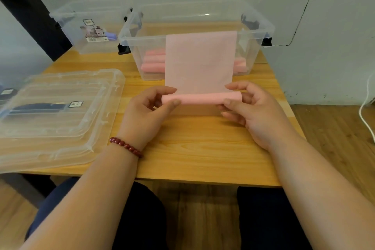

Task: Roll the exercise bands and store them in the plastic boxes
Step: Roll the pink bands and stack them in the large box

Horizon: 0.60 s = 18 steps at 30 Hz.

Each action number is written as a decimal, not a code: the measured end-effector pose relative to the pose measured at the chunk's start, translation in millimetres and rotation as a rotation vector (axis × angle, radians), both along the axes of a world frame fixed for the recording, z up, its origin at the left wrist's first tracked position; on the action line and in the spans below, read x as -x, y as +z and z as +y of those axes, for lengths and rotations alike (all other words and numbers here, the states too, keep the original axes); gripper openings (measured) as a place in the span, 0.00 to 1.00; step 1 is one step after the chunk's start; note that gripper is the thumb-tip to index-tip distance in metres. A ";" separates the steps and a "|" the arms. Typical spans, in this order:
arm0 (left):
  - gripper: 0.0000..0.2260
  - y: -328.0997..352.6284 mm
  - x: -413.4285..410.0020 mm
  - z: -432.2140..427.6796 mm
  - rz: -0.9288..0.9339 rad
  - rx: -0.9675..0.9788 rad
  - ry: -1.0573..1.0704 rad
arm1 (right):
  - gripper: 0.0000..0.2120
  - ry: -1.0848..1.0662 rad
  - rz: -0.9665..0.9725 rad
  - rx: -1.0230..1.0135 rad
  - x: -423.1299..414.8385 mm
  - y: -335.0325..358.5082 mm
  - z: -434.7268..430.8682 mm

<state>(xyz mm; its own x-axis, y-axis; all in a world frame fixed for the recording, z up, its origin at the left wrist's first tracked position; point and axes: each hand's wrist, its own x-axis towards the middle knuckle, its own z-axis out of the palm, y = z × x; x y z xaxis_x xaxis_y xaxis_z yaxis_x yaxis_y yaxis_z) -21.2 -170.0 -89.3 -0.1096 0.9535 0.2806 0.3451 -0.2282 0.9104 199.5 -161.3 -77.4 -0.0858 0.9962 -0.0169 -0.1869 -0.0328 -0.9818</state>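
Left grip point(146, 107) pinches the left end of the pink exercise band point(199, 61) between thumb and fingers; right grip point(253, 107) is clamped on the right end in the same way; between both grips the band is rolled into a tube over the counter point(192, 148); the unrolled part rises beyond the grips and hangs over the near rim of the clear plastic box point(142, 36); inside this box lie rolled pink bands point(153, 61); left of the left grip lie clear lids point(56, 111); beyond them stands a second plastic box point(89, 26).
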 end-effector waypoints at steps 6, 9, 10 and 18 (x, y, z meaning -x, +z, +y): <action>0.06 4.9 -2.7 -5.8 -0.092 -0.015 0.020 | 0.02 -0.094 -0.160 -0.076 3.3 -0.5 -0.2; 0.07 5.6 -2.7 -7.8 -0.104 -0.013 -0.017 | 0.02 -0.086 -0.101 -0.057 3.3 -0.4 0.3; 0.08 5.4 -2.3 -7.9 -0.106 -0.013 -0.035 | 0.02 -0.074 -0.073 -0.046 3.3 -0.3 0.5; 0.08 1.9 -2.3 -4.9 -0.095 -0.006 0.003 | 0.06 -0.226 -0.437 -0.208 0.7 -5.8 5.4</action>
<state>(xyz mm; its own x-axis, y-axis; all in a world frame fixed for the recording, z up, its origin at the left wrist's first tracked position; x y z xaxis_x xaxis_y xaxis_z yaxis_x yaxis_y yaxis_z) -18.9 -174.8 -87.4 -0.1390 0.9516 0.2741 0.2581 -0.2324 0.9378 198.8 -155.9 -83.2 0.1023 0.9751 0.1968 0.2614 0.1646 -0.9511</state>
